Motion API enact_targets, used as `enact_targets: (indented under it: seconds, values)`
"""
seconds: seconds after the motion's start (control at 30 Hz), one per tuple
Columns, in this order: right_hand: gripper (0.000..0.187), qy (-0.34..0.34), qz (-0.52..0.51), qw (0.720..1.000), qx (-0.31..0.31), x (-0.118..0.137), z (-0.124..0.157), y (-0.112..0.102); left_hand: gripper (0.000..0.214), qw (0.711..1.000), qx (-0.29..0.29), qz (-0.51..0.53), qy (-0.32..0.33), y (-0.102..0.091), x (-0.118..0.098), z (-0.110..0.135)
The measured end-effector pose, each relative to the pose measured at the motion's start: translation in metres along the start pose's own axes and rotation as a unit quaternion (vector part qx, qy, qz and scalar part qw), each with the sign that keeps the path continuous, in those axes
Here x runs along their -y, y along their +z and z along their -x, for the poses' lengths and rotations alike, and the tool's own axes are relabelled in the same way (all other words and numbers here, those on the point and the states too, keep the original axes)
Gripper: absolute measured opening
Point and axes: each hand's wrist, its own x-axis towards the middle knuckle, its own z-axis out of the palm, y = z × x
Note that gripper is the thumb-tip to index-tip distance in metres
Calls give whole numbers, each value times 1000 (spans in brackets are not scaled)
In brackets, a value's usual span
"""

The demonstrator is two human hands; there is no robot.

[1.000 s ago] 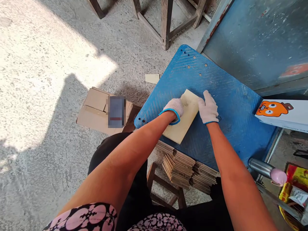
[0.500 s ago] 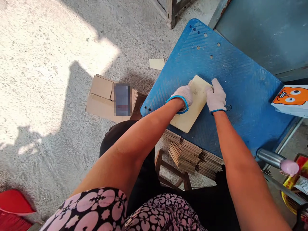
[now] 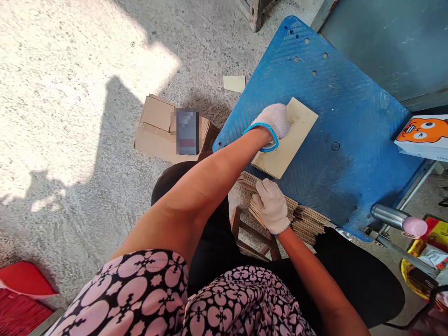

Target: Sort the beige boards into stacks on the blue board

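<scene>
A cream rectangular board (image 3: 297, 140) lies flat at a slant on the blue tabletop (image 3: 353, 112). My left hand (image 3: 275, 121), in a white knit glove with a blue cuff, is closed at the board's left side; its fingertips are mostly hidden. Below the table's near edge, my right hand (image 3: 272, 205), also gloved, rests over stacked thin brown boards (image 3: 308, 224). Its fingers stretch toward the table edge, with the thumb to the left. I see nothing held in it.
A cardboard box (image 3: 157, 135) with a blurred dark device (image 3: 187, 130) on it stands left of the table. A cream offcut (image 3: 234, 83) lies on the floor. At right are a white box with an orange face (image 3: 423, 135) and a steel flask (image 3: 388, 217). A wooden stool (image 3: 254, 233) stands below.
My right hand has left the cream board's right edge and moved down and left to the stacked boards. My left hand stays at the board. The whole view has shifted slightly.
</scene>
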Motion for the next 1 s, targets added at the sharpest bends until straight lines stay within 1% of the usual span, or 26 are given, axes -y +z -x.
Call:
enact_targets:
  seconds: [0.03,0.1,0.2,0.33,0.47,0.63,0.73,0.8,0.87,0.93,1.0]
  values:
    - [41,5,39,999,9,3,2,7,40,1000,-5,-13,21,-3,-2,6]
    - [42,21,99,995,7,4,5,19,41,998,-11,-32,59,-7,-5,19]
    - [45,20,134,991,8,-2,10,31,44,996,-11,-36,85,-13,-7,33]
    - [51,14,142,990,18,-6,16,38,45,994,-9,-40,103,-18,-2,42]
    - [54,22,139,990,18,-1,19,40,45,995,-14,-15,98,-20,3,42]
    - [52,-2,153,988,14,5,26,43,48,994,-10,-14,106,-16,2,39]
    - [48,-20,135,990,18,7,29,45,48,992,8,-24,120,-12,-2,44]
    - [43,-28,110,993,35,8,29,46,49,991,29,-26,127,-10,-6,50]
    - [37,-30,80,994,68,9,26,47,49,990,50,-28,128,-7,-10,57]
    - [34,-2,58,992,116,10,21,49,49,989,62,-33,133,-3,-13,62]
    - [31,44,50,983,169,11,16,50,47,986,67,-39,150,3,-15,65]
